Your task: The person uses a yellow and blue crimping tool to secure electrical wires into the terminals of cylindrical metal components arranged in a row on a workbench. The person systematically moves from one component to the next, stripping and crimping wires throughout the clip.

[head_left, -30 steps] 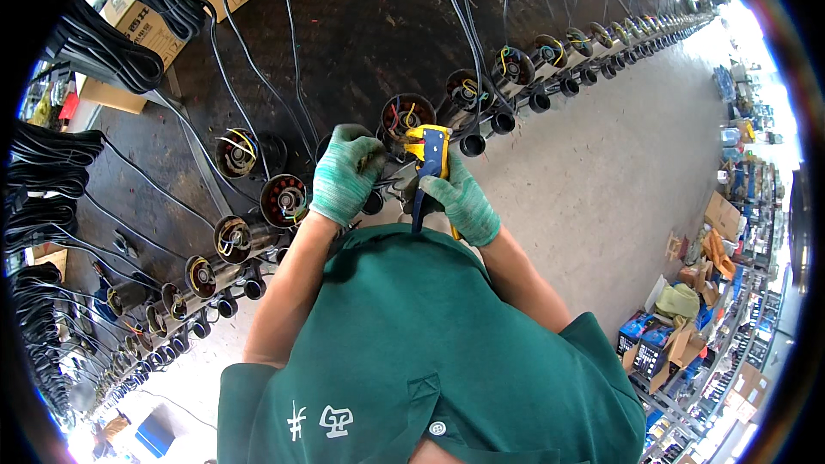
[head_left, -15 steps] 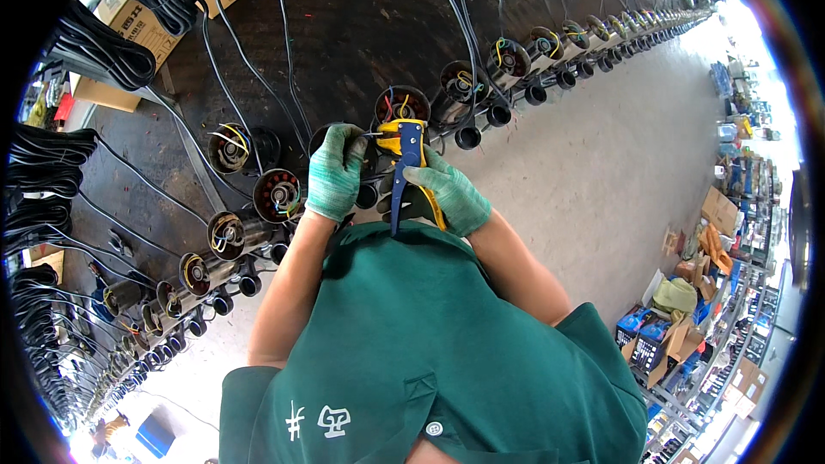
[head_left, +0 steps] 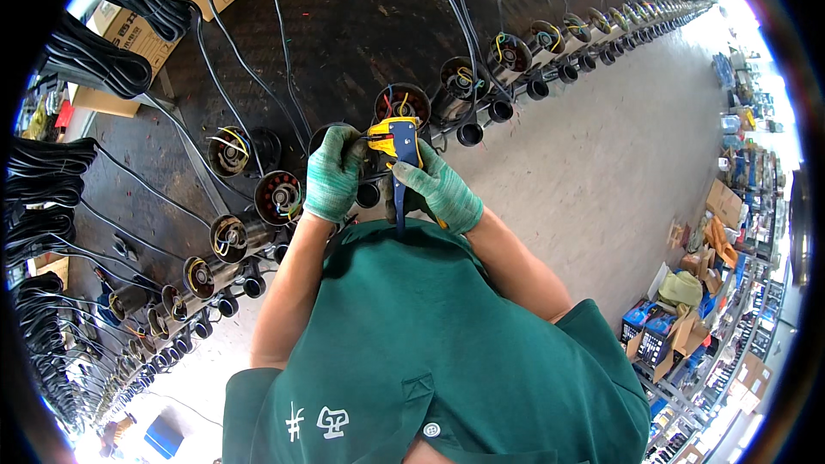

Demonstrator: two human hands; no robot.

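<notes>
Head view: the yellow and blue wire stripper, lower a second ago, is now being raised by the clamped right hand to wires pinched by the left hand above the motor.

A: The left hand in its green glove covers most of the motor housing under it; only the rim shows.

B: Noted. The wire stripper jaws are too small to tell whether they bite a wire. The right hand hides its yellow handle. Far motors blur together near the rim; the cable coils are cut off at left.
</notes>
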